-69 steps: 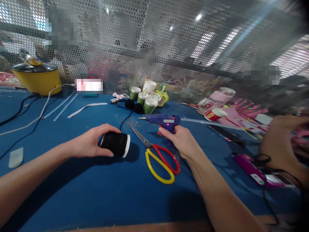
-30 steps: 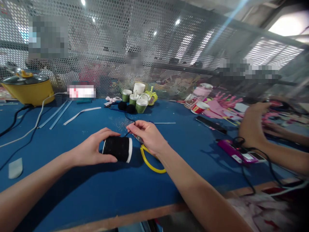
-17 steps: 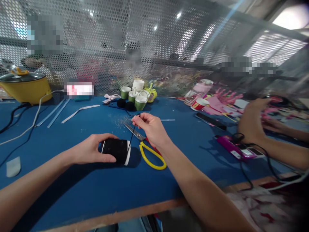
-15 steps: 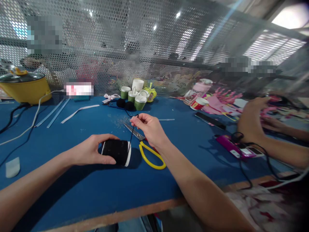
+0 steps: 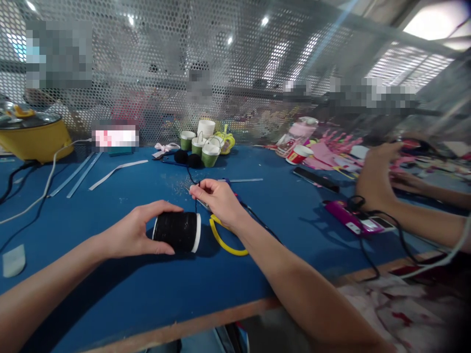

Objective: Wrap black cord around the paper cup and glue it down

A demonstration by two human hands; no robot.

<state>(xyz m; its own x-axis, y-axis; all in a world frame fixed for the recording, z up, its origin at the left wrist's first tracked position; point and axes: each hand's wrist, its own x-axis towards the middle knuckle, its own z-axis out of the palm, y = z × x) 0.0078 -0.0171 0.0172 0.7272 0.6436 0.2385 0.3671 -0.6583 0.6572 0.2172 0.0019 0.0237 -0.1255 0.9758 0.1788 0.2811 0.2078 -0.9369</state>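
Note:
My left hand (image 5: 145, 229) is wrapped round a spool of black cord (image 5: 176, 231) lying on its side, its white rim facing right. A strand of black cord (image 5: 195, 208) runs up from the spool to my right hand (image 5: 215, 198), which pinches it between thumb and fingers. Beneath the right hand lies a pair of scissors with yellow handles (image 5: 224, 243); the hand covers most of the blades. Two black pompoms (image 5: 187, 158) sit farther back, and a cord trails from them toward my right fingertips.
Behind the pompoms stand small green and white cups (image 5: 210, 155). A yellow electric pot (image 5: 35, 137) is at far left, pale strips (image 5: 117, 172) nearer. To the right lie a black phone-like slab (image 5: 315, 179) and a purple box (image 5: 349, 218) with cables, beside a co-worker's arm (image 5: 382, 196).
My right hand has moved slightly left and down toward the spool, still pinching the cord, and now covers more of the scissors. The left hand keeps its hold; the view has shifted slightly.

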